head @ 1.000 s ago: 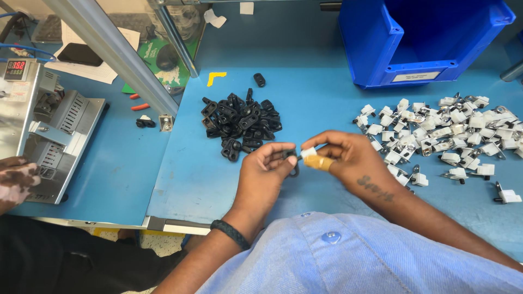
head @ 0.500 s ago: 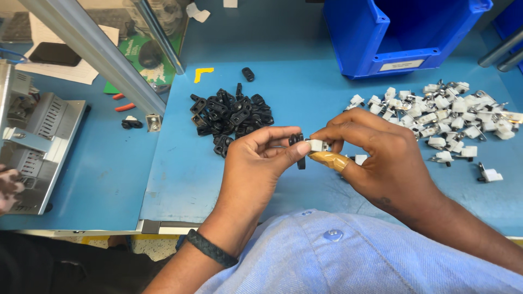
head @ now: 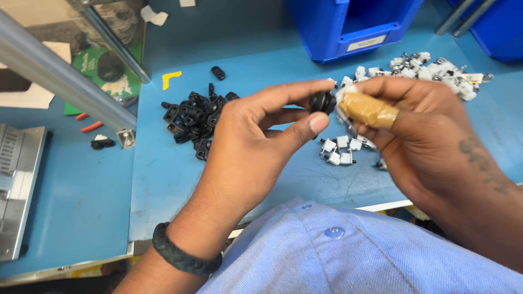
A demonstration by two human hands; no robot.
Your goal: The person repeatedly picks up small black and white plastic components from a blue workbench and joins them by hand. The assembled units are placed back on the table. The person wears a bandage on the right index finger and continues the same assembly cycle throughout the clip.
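Observation:
My left hand (head: 256,141) pinches a small black plastic part (head: 322,102) between thumb and forefinger, raised above the blue table (head: 163,174). My right hand (head: 414,130), with tan tape wrapped round the forefinger, presses a small white part (head: 342,96) against the black one. A heap of black parts (head: 193,117) lies on the table to the left of my hands. Several white parts (head: 340,149) lie under and behind my right hand, spreading to the far right (head: 436,71).
A blue bin (head: 354,24) stands at the back, a second blue bin (head: 496,27) at the far right. A metal rail (head: 60,76) slants across the upper left. A grey machine (head: 19,179) sits at the left edge. One loose black part (head: 218,72) lies apart.
Both hands have come up closer to the camera with the two parts pressed together. The view has shifted, so the piles sit further back.

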